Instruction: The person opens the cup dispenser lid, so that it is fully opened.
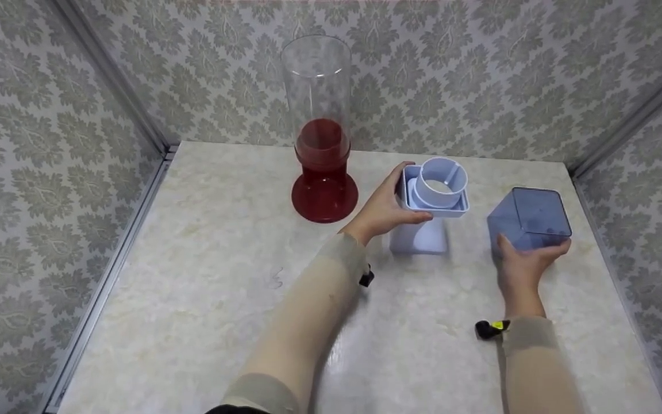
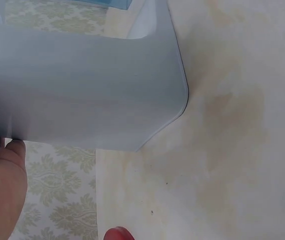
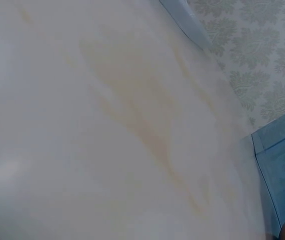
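Note:
My left hand (image 1: 383,208) grips a light blue dispenser base (image 1: 420,237) near its square top, thumb along the front and fingers on the far side. A round collar (image 1: 441,198) rises from that square rim. In the left wrist view the base (image 2: 82,90) fills the upper left, with part of the hand (image 2: 1,187) below it. To the right, my right hand (image 1: 525,265) holds a see-through blue square container (image 1: 541,213) between thumb and fingers. The container (image 3: 282,165) also shows at the right wrist view's edge. Whether it touches the table cannot be told.
A red dispenser (image 1: 325,198) with a tall clear cylinder (image 1: 316,86) stands at the table's back, left of the light blue base. Patterned panels (image 1: 222,86) in metal frames (image 1: 107,69) enclose the marbled table (image 1: 210,259) at the back and sides.

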The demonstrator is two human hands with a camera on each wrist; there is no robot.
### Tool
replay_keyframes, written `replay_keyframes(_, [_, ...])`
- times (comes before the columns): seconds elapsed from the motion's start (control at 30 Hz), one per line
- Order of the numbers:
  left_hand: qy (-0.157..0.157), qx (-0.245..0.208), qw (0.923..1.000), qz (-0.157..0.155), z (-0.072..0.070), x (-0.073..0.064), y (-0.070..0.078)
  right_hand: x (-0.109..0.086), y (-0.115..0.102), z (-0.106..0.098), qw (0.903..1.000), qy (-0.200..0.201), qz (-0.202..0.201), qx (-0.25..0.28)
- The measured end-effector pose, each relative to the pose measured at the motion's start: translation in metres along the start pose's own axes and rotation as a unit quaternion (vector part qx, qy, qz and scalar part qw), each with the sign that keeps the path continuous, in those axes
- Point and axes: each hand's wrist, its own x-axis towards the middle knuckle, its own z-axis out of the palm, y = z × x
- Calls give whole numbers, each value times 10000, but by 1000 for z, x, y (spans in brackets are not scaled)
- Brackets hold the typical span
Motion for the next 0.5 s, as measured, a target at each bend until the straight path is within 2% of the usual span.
replay_keyframes(0.27, [-131, 61, 9999, 64, 3, 15, 4, 2, 1, -1, 10000, -12, 27, -80])
replay_keyframes(0.5, [-230, 48, 9997, 17, 2, 18, 4, 1, 3, -1, 9998, -31, -37, -205])
